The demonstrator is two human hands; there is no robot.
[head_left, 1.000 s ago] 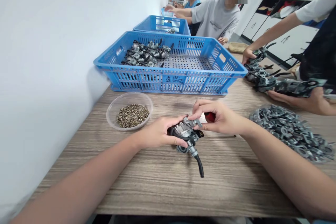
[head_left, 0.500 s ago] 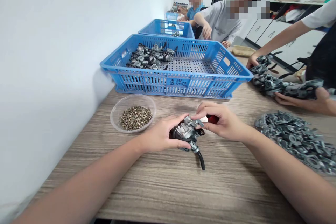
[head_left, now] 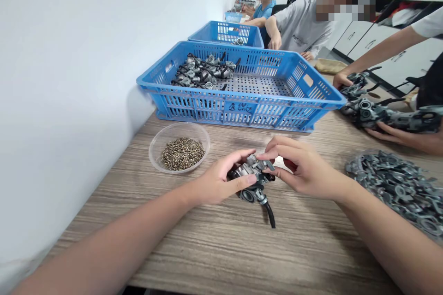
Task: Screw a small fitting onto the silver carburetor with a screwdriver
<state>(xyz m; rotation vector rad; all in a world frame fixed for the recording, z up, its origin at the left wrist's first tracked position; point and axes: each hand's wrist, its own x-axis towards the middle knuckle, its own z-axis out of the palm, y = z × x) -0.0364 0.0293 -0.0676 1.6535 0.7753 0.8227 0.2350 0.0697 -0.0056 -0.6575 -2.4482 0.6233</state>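
Observation:
A carburetor [head_left: 247,169] of grey metal rests on the wood-grain table, a short black hose [head_left: 270,214] sticking out toward me. My left hand [head_left: 221,176] is closed around its left side, thumb across the front. From the other side my right hand [head_left: 297,163] pinches a small grey metal piece [head_left: 268,165] at the carburetor's top right. A red object [head_left: 290,164] shows partly behind my right fingers; its kind and whether I hold it I cannot tell. To the left stands a clear round bowl [head_left: 152,153] with many small brass-coloured screws [head_left: 183,153].
Beyond my hands a blue plastic crate [head_left: 238,106] holds several carburetors [head_left: 204,71]; a second blue crate [head_left: 204,32] stands behind it. Grey metal parts [head_left: 398,189] fill a container at right. A co-worker's hands [head_left: 398,136] grip more carburetors. A white wall [head_left: 69,78] borders the left.
My view has shifted slightly, so the scene sits further left-to-right. My left thumb has moved up onto the carburetor's front, which has tilted to show a round opening. My right hand keeps its pinch.

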